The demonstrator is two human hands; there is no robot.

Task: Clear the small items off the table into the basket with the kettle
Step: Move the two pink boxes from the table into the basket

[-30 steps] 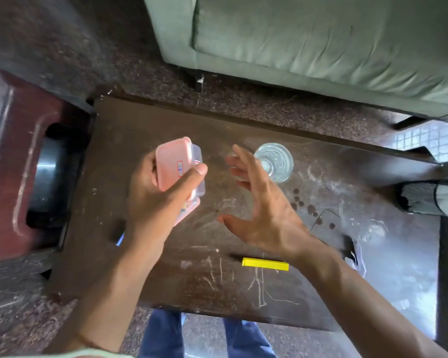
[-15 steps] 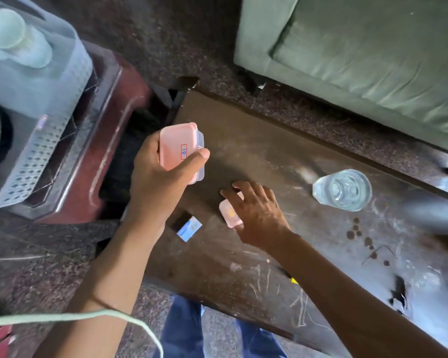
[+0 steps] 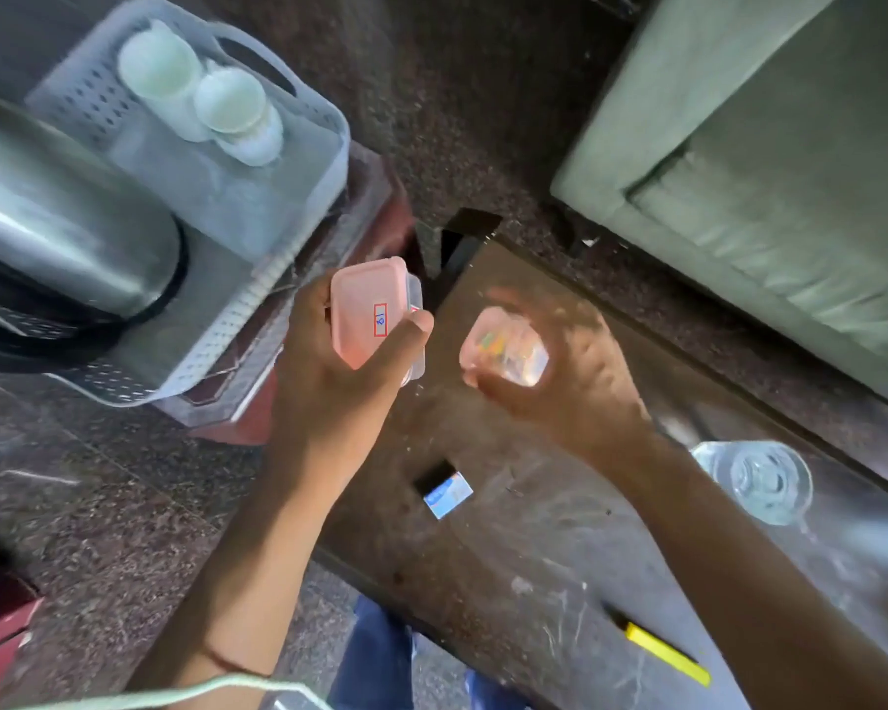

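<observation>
Over the near-left corner of the table (image 3: pixel 560 530), both hands are loaded and up in the air. The left hand (image 3: pixel 324 371) has its fingers and thumb clamped around a pink-lidded box (image 3: pixel 373 312), thumb pressed across the lid just beside a small red-framed label, and it hangs right at the table's edge on the basket's side, which looks like a carry posture, held level so the lid stays on. The right hand (image 3: pixel 560 381) is closed on a second, smaller pink container (image 3: pixel 503 351), cradled from below with the fingers curled over the far side; it's blurred, so I can only guess at bright multicoloured bits showing through a clear wall. Two items gripped at once, one per hand, looks like a way to save a trip.

The basket (image 3: pixel 257 207) sits off the table to the left on a reddish stand, pale and perforated, with the steel kettle (image 3: pixel 68 222) filling its near side and two pale round-lidded jars (image 3: pixel 196 94) at the far end, so free room looks tight.

Left on the table: a small blue-and-white box (image 3: pixel 449 493), a yellow stick (image 3: pixel 667 654) near the front edge, and a glass of water (image 3: pixel 762 479) well to the right
</observation>
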